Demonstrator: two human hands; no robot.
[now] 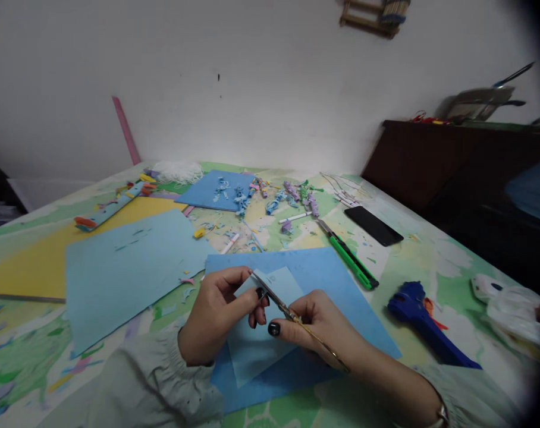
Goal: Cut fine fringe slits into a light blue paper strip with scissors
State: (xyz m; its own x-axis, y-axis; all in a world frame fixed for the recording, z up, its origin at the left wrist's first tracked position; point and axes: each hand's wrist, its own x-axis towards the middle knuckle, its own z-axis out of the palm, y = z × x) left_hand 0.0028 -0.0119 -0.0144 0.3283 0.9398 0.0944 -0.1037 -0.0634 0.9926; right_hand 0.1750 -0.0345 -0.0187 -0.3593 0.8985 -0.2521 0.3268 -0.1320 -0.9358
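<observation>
My left hand [219, 312] pinches a piece of light blue paper [261, 333] by its upper left edge, fingers closed on it. My right hand [323, 327] is closed round the handles of gold-handled scissors [292, 315], whose blades reach up and left into the top edge of that paper. Both hands work just above a darker blue sheet [314, 273] lying on the table near me.
A big light blue sheet [127, 267] and a yellow sheet [33, 261] lie at the left. A green utility knife [350, 255], black phone [373, 225], blue glue gun [426, 324], markers and paper scraps [270, 199] lie beyond. A dark cabinet [457, 166] stands at right.
</observation>
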